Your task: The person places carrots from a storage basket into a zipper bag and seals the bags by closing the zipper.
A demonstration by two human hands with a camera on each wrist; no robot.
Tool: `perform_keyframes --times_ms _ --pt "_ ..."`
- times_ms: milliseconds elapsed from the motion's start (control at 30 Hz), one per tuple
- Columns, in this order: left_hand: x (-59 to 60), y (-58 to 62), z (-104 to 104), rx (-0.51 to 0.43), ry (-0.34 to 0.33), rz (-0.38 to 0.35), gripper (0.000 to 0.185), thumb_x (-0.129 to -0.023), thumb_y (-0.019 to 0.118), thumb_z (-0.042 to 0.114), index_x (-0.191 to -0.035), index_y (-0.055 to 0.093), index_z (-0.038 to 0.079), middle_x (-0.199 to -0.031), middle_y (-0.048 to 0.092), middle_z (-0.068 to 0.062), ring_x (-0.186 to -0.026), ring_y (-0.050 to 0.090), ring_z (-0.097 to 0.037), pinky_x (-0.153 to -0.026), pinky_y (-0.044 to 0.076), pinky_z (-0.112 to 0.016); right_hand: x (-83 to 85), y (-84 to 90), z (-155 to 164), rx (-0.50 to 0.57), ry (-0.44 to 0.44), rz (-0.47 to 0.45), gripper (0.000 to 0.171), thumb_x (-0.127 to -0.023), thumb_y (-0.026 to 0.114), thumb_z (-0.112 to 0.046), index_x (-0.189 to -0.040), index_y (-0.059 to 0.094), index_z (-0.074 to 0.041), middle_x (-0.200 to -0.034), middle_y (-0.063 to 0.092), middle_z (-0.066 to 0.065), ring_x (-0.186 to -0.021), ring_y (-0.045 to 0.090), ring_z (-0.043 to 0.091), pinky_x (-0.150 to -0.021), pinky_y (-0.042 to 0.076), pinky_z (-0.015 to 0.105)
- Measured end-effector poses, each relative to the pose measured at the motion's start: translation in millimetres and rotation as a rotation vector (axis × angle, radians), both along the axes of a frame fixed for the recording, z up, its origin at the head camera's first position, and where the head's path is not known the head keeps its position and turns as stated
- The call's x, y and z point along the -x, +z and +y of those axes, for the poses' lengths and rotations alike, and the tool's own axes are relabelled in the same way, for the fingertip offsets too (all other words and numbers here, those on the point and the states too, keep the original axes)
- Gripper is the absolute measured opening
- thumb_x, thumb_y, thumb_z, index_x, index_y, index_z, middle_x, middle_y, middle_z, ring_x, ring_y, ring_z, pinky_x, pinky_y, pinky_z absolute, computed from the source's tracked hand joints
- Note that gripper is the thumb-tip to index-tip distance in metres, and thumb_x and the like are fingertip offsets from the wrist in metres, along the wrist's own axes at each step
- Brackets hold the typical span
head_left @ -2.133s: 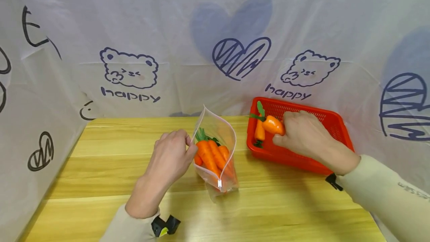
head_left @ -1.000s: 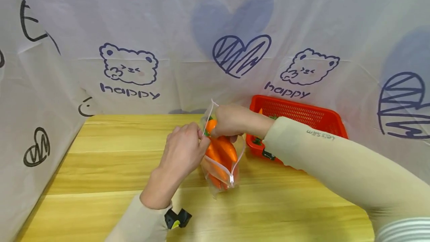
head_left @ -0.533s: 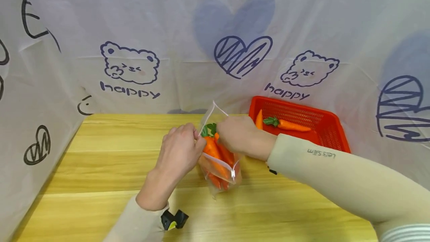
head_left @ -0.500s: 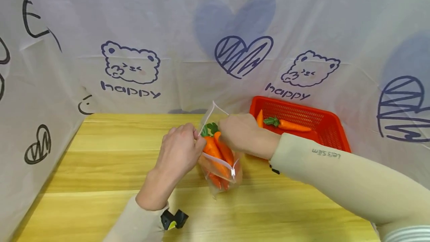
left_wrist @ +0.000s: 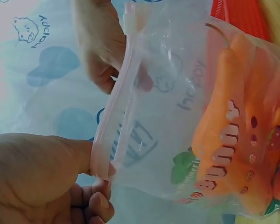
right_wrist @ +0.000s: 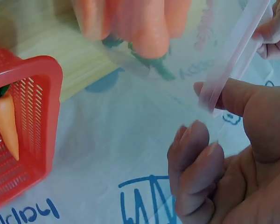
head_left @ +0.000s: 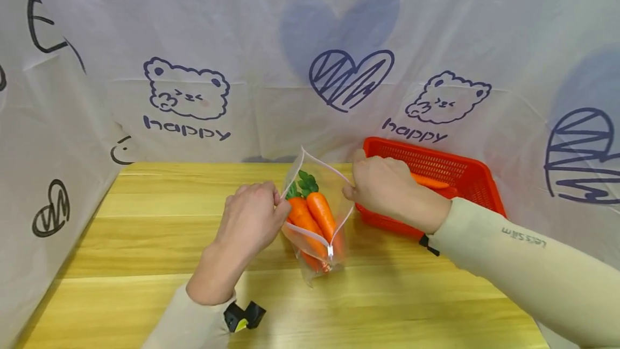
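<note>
A clear slider zip bag (head_left: 310, 238) stands on the table with its mouth spread, holding several orange toy carrots (head_left: 321, 213) with green tops. My left hand (head_left: 252, 220) pinches the bag's left rim between thumb and fingers, as the left wrist view shows. My right hand (head_left: 387, 185) is at the bag's right rim, between bag and basket. In the right wrist view its thumb (right_wrist: 233, 95) lies across the rim, while its loosely curled fingers (right_wrist: 196, 158) stand apart from the thumb and hold nothing.
A red plastic basket (head_left: 477, 193) stands behind and right of the bag. Carrots lie in it, one (head_left: 431, 181) partly hidden by my right hand. The wooden table (head_left: 160, 214) meets a printed white cloth (head_left: 261, 69) at its back and left.
My right hand carried an orange vegetable from the basket into the bag, let go of it, and drew back to the right rim. The left hand has kept its grip.
</note>
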State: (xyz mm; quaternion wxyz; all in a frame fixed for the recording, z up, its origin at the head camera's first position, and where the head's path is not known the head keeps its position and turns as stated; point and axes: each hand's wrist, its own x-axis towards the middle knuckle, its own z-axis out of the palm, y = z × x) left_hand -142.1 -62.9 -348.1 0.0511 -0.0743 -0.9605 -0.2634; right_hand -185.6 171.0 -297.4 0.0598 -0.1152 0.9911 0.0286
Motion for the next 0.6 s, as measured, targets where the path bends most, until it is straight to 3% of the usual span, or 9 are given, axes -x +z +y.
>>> perform_keyframes --times_ms 167,400,500,600 --pt "1.4 2.1 -3 0.009 0.031 0.080 0.016 -0.091 0.057 0.017 -0.076 0.057 0.012 -0.072 0.056 -0.005 -0.073 0.051 -0.030 -0.068 0.035 -0.038 8.4 0.7 4 0.163 0.046 -0.011 0.024 -0.092 0.066 -0.029 -0.073 0.061 -0.014 -0.062 0.058 0.002 -0.061 0.060 0.024 -0.052 0.045 0.037" --pt "-0.3 -4.1 -2 0.016 0.041 0.089 0.013 -0.092 0.061 0.018 -0.081 0.060 0.011 -0.074 0.058 -0.004 -0.076 0.053 -0.029 -0.068 0.037 -0.038 20.9 -7.5 24 0.417 0.096 -0.047 0.033 -0.100 0.068 -0.034 -0.073 0.062 -0.016 -0.059 0.049 -0.003 -0.053 0.052 0.016 -0.055 0.040 0.031" --pt "-2.0 -5.2 -2 0.007 0.041 0.072 0.012 -0.092 0.061 0.019 -0.082 0.061 0.012 -0.077 0.059 -0.004 -0.078 0.053 -0.029 -0.070 0.038 -0.038 29.7 -16.1 45 0.430 0.053 -0.015 0.032 -0.102 0.066 -0.034 -0.077 0.064 -0.013 -0.062 0.050 -0.001 -0.056 0.051 0.017 -0.058 0.040 0.032" --pt "-3.9 -7.9 -2 -0.006 0.033 0.067 0.011 -0.091 0.062 0.020 -0.082 0.061 0.013 -0.077 0.059 -0.003 -0.079 0.052 -0.028 -0.071 0.038 -0.038 41.6 -30.6 70 0.371 -0.012 0.007 0.030 -0.103 0.063 -0.030 -0.080 0.062 -0.011 -0.065 0.049 0.001 -0.059 0.049 0.019 -0.060 0.038 0.033"
